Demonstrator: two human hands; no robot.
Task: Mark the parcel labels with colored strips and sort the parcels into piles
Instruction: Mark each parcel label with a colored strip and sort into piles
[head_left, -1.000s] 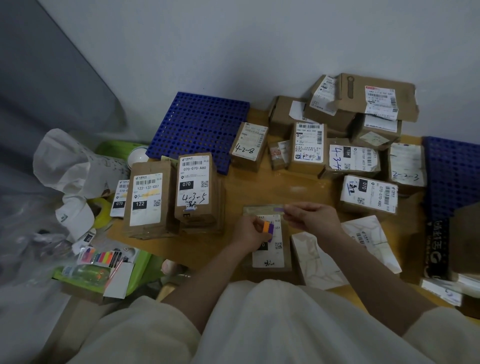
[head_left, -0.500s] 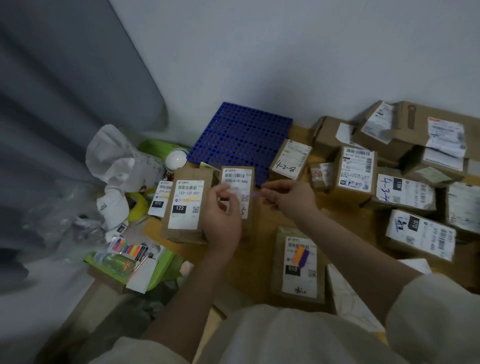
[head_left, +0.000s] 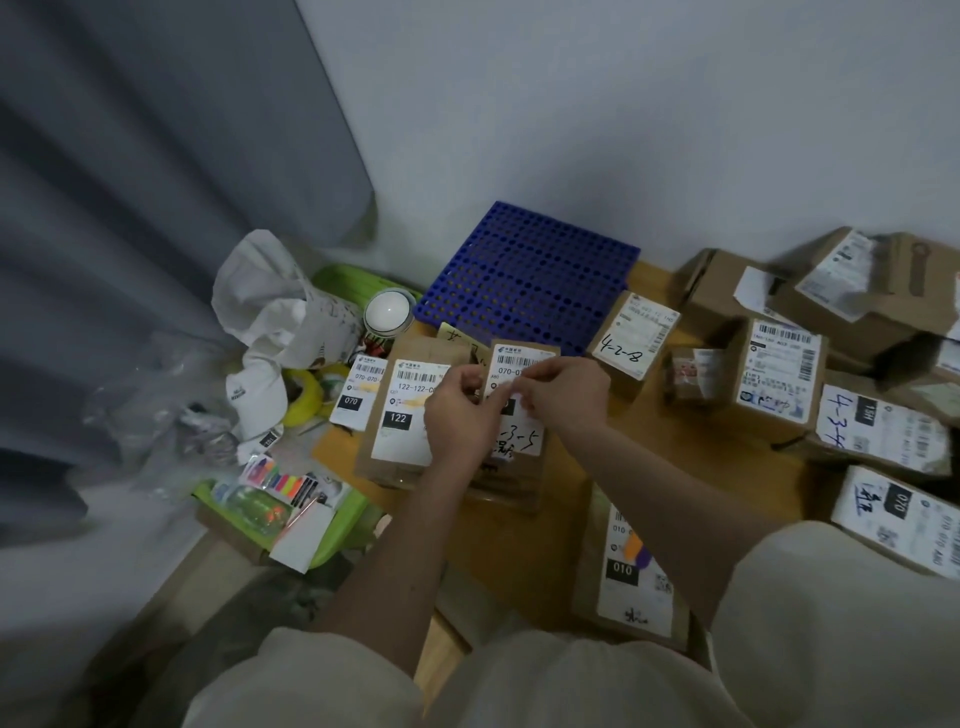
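Now lower on the 070 parcel label (head_left: 514, 395), left hand (head_left: 457, 415) and right hand (head_left: 563, 397) pinching a pale strip.

Both hands cover the middle of the 070 label (head_left: 519, 400); whatever the fingertips pinch there is too small to tell. The left hand (head_left: 460, 421) hides the 122 label's (head_left: 408, 415) right edge. The right forearm (head_left: 670, 499) cuts across the 010 parcel (head_left: 631, 571). Boxes at right (head_left: 904, 519) run off frame. Small print unreadable.
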